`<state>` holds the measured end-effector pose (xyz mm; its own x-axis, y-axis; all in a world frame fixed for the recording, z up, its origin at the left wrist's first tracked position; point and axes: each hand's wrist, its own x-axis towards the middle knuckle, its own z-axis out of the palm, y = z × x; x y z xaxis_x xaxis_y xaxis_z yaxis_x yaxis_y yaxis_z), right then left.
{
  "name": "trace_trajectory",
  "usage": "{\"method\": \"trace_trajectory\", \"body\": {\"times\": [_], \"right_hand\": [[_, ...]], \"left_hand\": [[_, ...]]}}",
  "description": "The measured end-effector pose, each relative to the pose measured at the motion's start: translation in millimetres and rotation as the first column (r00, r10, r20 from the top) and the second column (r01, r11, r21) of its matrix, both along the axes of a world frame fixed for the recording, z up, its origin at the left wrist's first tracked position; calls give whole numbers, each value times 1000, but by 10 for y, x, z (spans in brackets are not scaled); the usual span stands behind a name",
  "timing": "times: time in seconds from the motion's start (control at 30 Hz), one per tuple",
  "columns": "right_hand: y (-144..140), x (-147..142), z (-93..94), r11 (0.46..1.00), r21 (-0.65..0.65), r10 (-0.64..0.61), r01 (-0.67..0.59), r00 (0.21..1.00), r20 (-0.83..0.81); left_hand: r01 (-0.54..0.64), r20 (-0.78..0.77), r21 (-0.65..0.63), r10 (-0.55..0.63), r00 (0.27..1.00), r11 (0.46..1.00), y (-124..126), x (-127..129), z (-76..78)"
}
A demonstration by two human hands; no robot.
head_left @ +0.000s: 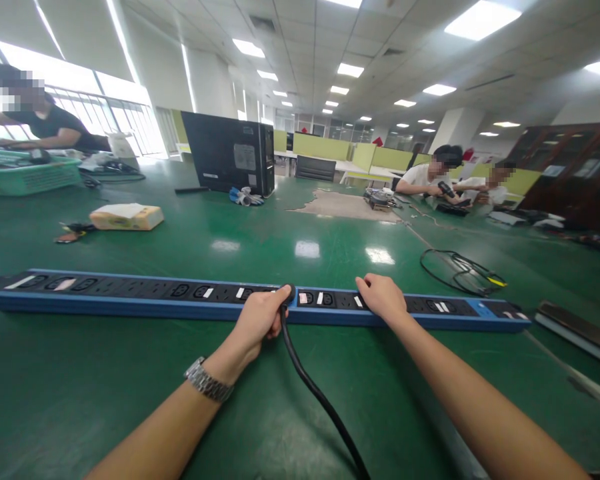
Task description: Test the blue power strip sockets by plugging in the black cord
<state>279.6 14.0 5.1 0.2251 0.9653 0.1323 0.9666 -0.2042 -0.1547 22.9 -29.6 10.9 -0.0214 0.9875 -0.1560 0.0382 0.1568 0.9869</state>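
Note:
A long blue and black power strip [145,301] lies across the green table, its row of sockets facing up and several small white labels on it. Near its middle my left hand [261,315], with a metal watch on the wrist, is closed round a black plug [292,292]. From that plug a thick black cable [307,380] runs down toward me. I cannot tell whether the plug sits in a socket or only rests against the strip. My right hand [384,297] is wrapped over the strip to the right of the plug and covers some sockets.
Behind the strip are a yellow tissue pack [127,217], a black computer case [230,153], gloves [247,196] and a coiled black cable [460,270]. A green basket [30,175] stands far left. A dark bar [577,330] lies at right. Other people sit around the table.

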Motion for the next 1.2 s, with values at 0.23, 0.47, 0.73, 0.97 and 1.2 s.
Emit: {"method": "trace_trajectory", "body": {"times": [0.23,0.47,0.73,0.97,1.2], "right_hand": [[-13,11,-12,1000,15,-3,3,1000,-4],[-8,15,-26,1000,10,1,0,1000,-16],[-6,4,-12,1000,-11,-5,5,1000,-21],[-11,-4,14,1000,-26,-15,14,999,-39],[-20,-12,22,999,-23,-29,28,999,-36]], "left_hand": [[44,-107,18,-42,993,999,31,-2,-78],[18,-8,130,-17,1000,991,-33,11,-76],[-357,528,269,174,831,894,-43,-309,335],[-231,329,-40,231,916,972,85,-1145,245],[-208,95,-72,214,972,975,14,-1089,77]]}}
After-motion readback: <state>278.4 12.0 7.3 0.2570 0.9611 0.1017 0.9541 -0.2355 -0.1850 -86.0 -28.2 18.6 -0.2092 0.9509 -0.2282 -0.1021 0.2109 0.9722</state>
